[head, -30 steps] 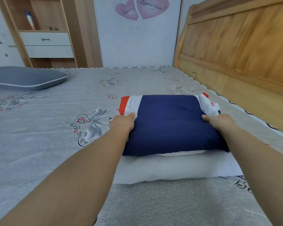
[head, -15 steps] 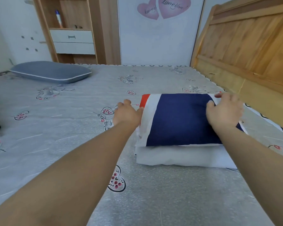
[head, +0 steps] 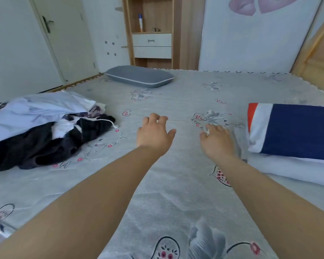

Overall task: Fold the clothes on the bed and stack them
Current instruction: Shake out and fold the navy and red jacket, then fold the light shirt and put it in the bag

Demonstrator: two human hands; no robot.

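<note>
Under the spread fingers (head: 153,119) of the left hand (head: 153,136) the bed sheet (head: 176,193) is matt grey cloth with a faint sheen and a printed flower pattern. Right of the right hand's (head: 218,141) fingers, the folded garment (head: 295,130) is smooth, flat-finished navy, white and red cloth on a folded white cloth (head: 292,170). Left of the left fingers lies a crumpled heap (head: 43,126) of soft dark and pale fabric. Beyond the fingertips, a smooth grey cloth pillow (head: 138,76) and a wood-grain shelf unit (head: 151,30).
</note>
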